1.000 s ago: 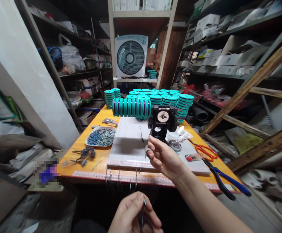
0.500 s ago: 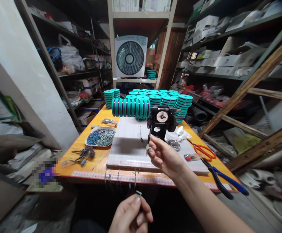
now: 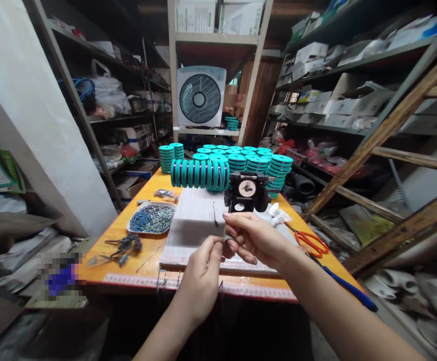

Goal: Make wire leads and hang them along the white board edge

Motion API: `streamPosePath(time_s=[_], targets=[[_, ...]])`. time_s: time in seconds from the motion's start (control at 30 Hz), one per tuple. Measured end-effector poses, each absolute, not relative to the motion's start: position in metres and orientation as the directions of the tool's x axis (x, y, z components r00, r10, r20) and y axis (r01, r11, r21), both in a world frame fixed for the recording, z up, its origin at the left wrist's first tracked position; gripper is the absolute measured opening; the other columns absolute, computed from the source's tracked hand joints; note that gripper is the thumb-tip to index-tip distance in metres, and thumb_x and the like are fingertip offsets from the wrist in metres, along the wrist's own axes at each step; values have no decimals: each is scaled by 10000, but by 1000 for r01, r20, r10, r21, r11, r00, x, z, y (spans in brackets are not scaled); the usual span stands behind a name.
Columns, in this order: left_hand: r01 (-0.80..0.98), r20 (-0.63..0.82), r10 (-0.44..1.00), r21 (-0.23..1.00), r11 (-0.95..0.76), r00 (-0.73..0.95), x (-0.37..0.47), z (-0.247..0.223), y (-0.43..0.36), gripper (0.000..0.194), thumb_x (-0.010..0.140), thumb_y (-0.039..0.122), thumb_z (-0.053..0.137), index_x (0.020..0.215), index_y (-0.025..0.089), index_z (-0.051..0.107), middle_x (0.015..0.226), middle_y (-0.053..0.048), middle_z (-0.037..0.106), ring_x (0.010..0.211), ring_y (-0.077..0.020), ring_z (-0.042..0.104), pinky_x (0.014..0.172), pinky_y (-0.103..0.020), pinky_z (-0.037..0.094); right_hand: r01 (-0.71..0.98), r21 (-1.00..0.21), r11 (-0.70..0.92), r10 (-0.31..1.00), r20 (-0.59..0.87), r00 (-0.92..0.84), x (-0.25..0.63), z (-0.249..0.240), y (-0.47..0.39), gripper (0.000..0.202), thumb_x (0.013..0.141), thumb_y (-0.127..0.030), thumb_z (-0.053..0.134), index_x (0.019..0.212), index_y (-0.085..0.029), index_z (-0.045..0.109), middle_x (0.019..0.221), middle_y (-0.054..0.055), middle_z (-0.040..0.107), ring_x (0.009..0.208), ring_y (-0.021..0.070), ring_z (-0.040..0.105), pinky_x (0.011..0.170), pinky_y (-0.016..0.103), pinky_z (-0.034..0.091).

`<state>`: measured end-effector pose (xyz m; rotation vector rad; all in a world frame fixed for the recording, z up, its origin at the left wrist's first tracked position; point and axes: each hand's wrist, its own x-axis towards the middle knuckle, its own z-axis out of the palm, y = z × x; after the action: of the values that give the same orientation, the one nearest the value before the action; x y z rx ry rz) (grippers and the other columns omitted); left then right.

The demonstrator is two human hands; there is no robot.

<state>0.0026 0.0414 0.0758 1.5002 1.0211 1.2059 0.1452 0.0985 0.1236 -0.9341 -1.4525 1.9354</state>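
Observation:
My left hand [image 3: 205,263] and my right hand [image 3: 254,238] meet over the front of a white board [image 3: 188,220]. Both have their fingers closed in a pinch; whatever lies between the fingertips is too small to make out. A pale wrap or ring shows on one finger of my right hand. Just behind them stands a black winding machine [image 3: 237,203] with a round dial. From its left side sticks out a horizontal row of teal spools [image 3: 199,174]. A short thin wire with a dark end [image 3: 215,220] hangs or lies left of my right fingertips.
A white tray [image 3: 173,206] of small bluish pieces sits at left, near dark clustered parts [image 3: 130,243] and a thin rod [image 3: 148,258]. Stacked teal spools [image 3: 256,163] stand behind. Orange-handled scissors [image 3: 312,243] and blue-handled pliers [image 3: 349,288] lie at right. Hooks hang along the front edge.
My left hand, with a small light-tipped piece in its pinch, has risen from below the table edge to my right hand. The view has shifted slightly.

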Motion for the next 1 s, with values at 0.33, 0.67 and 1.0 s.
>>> streamPosePath(time_s=[0.33,0.67,1.0], targets=[[-359,113,952,933,-4,284,11,68,42,305,888,364,414,714,122,480,598,-5,503,553,-106,539,616,-258,465,-199,-856,-477,788,-317,-528,137,107,97,438,780,-486,469,743,-111,248,500,-42,414,296,15,280,299,106,145],[-431,-127,936,861,268,329,1,32,0,348,846,407,484,703,90,514,609,-59,578,583,-174,623,601,-279,482,-284,-837,-467,816,-285,-503,134,102,102,438,792,-464,464,744,-111,209,541,-40,403,295,-3,254,318,95,113],[-557,-140,920,759,337,366,-2,-1,-8,401,783,479,569,861,86,534,538,-5,537,333,-3,332,388,-143,230,-179,-919,-352,842,-226,-490,136,92,88,465,791,-559,494,893,-119,384,621,-23,433,352,-16,301,333,78,187]])
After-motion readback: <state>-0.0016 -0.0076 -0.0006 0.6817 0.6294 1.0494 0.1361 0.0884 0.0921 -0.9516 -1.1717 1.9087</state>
